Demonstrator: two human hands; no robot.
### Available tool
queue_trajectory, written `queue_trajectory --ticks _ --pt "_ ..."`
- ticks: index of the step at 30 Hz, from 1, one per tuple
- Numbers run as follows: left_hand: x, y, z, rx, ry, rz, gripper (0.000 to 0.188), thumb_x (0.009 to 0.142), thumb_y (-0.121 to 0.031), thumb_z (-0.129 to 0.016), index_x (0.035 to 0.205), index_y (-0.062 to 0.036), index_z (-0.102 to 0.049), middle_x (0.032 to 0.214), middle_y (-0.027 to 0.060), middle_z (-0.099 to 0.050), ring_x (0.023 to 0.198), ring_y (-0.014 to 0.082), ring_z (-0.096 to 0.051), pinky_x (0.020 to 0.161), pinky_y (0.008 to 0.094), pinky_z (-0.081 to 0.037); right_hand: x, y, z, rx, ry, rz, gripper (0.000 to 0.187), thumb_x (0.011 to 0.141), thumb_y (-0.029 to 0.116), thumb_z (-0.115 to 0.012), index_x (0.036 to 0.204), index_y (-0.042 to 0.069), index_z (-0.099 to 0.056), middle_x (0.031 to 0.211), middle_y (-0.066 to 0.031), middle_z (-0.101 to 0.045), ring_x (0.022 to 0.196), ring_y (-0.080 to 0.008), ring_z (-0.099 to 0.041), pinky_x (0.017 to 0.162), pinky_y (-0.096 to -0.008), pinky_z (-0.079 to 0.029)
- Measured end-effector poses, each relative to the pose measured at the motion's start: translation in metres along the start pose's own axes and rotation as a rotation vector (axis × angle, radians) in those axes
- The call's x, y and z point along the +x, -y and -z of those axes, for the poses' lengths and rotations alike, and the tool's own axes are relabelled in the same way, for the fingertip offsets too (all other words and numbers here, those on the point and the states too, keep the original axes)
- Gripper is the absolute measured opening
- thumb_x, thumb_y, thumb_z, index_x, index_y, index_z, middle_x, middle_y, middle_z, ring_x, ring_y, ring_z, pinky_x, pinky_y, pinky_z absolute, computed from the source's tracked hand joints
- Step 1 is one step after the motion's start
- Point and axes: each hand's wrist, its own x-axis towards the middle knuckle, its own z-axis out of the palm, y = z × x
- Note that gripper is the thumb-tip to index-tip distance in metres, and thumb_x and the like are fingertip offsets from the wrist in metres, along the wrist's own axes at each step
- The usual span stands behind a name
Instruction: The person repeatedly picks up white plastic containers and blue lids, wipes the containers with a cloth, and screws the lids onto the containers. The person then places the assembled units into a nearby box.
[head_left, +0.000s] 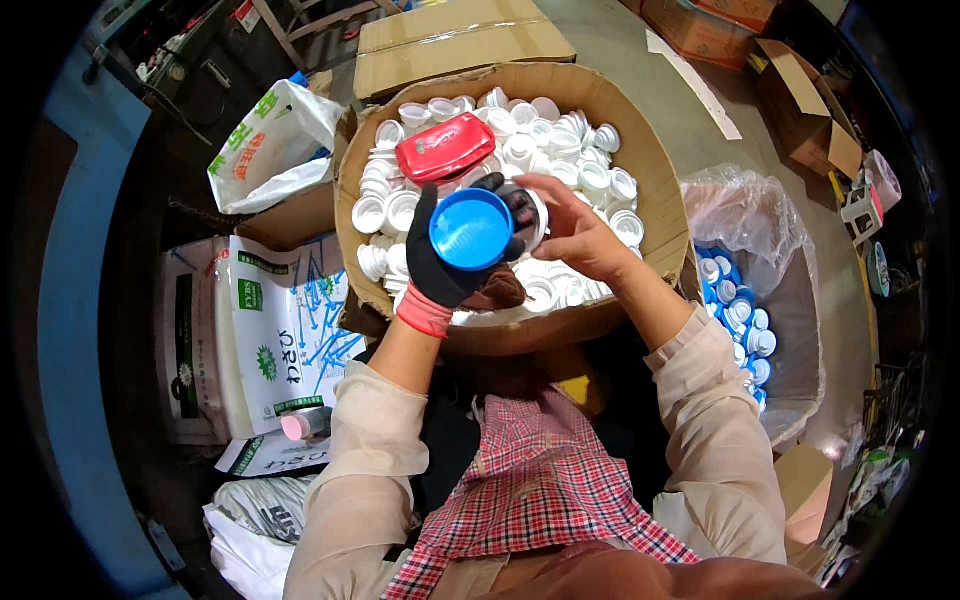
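Observation:
A round blue lid rests in my left hand, which wears a black glove with a pink cuff; its fingers curl around the lid. My bare right hand has its thumb and fingers around a white plastic cap, close beside the gloved fingertips. Both hands are above a cardboard box filled with loose white caps. On those caps, beyond my hands, lies a shiny red pouch. Something brown shows just below the glove, partly hidden.
At right, a plastic-lined box holds blue-and-white caps. Thin blue strips lie on printed sacks at left, near a pink-topped container. A white bag and closed carton stand farther back.

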Motion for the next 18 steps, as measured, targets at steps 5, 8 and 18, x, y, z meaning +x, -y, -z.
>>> queue_trajectory --ticks 5,8,18 --pt "0.004 -0.003 -0.006 0.103 0.034 -0.046 0.082 0.097 -0.063 -0.040 0.151 -0.0038 -0.031 0.151 0.0259 -0.037 0.140 0.0447 -0.036 0.106 0.0558 -0.042 -0.005 0.009 0.016 0.034 -0.078 -0.057 0.074 0.075 0.001 -0.070 0.144 0.012 -0.043 0.129 -0.0077 -0.052 0.095 -0.0177 -0.063 0.069 -0.0296 -0.054" --pt "0.005 -0.004 -0.007 0.120 -0.027 -0.119 0.083 0.096 -0.066 -0.039 0.152 -0.0047 -0.030 0.153 0.0256 -0.035 0.141 0.0441 -0.035 0.113 0.0578 -0.032 -0.005 0.010 0.022 0.116 -0.133 -0.147 0.052 0.095 0.029 -0.056 0.139 0.005 -0.044 0.107 -0.0135 -0.064 0.075 -0.0206 -0.067 0.053 -0.0301 -0.052" --pt "0.001 0.006 0.006 0.457 -0.101 -0.174 0.080 0.097 -0.062 -0.042 0.145 0.0013 -0.036 0.142 0.0270 -0.046 0.131 0.0405 -0.049 0.112 0.0529 -0.037 -0.014 0.004 -0.002 -0.394 -0.042 0.043 0.083 0.082 0.004 -0.077 0.152 0.011 -0.032 0.151 -0.0079 -0.030 0.118 -0.0207 -0.055 0.087 -0.0357 -0.058"
